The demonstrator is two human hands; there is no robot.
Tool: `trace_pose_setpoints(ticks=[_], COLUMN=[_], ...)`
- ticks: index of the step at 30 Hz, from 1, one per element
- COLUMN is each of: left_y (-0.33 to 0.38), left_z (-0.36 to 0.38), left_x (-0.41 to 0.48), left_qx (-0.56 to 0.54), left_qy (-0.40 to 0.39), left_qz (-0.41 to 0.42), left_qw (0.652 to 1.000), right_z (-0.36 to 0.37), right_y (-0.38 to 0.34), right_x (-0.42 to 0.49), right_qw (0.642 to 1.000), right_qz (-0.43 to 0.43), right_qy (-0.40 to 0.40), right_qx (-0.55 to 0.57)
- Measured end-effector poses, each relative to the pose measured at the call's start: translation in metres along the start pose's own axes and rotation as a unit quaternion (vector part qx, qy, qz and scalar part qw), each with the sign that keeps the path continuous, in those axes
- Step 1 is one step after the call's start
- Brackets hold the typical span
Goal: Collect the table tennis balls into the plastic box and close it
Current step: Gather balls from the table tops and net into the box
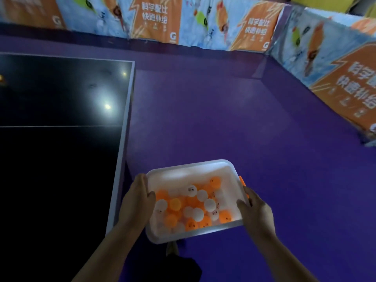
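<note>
A translucent white plastic box (189,169) is held in the air above the purple floor, tilted toward me, with no lid on it. Several orange and white table tennis balls (195,206) lie heaped in its near half. My left hand (138,196) grips the box's left rim, thumb inside. My right hand (252,206) grips the right rim next to an orange clip (242,180). One orange ball (1,78) shows at the far left edge of the table.
A dark table tennis table (61,119) with white edge lines fills the left side. Purple floor (223,119) spreads to the right. Orange and blue printed barriers (335,82) fence the court at the back and right. My foot (173,248) shows below the box.
</note>
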State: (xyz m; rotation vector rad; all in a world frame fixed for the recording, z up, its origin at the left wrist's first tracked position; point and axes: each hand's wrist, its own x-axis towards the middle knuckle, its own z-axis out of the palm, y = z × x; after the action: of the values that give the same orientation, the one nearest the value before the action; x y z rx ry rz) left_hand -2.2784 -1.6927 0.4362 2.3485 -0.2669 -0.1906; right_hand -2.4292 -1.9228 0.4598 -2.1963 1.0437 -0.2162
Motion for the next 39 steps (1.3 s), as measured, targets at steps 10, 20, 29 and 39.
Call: trace_pose_setpoints(ticks=[10,20,29,39], left_y=[0.062,0.112,0.153,0.099], left_z=[0.027,0.083,0.095,0.033], left_x=[0.220,0.429,0.627,0.832], left_qx=[-0.027,-0.015,-0.051,-0.057], left_qy=[-0.004,0.023,0.125,0.207], left_qz=[-0.008,-0.027,-0.155,-0.203], left_qw=[1.000,0.999,0.979,0.955], right_z=[0.019,0.054,0.101,0.224], right_y=[-0.082,-0.125,-0.240,-0.414], right_x=[0.224,0.462,0.708,0.870], right_qw=[1.000,0.998,0.986,0.963], right_qz=[-0.016,-0.031,-0.099,-0.186], right_qy=[0.004,-0.032,-0.128,-0.190], right_qx=[0.006,0.035,0.038,0.040])
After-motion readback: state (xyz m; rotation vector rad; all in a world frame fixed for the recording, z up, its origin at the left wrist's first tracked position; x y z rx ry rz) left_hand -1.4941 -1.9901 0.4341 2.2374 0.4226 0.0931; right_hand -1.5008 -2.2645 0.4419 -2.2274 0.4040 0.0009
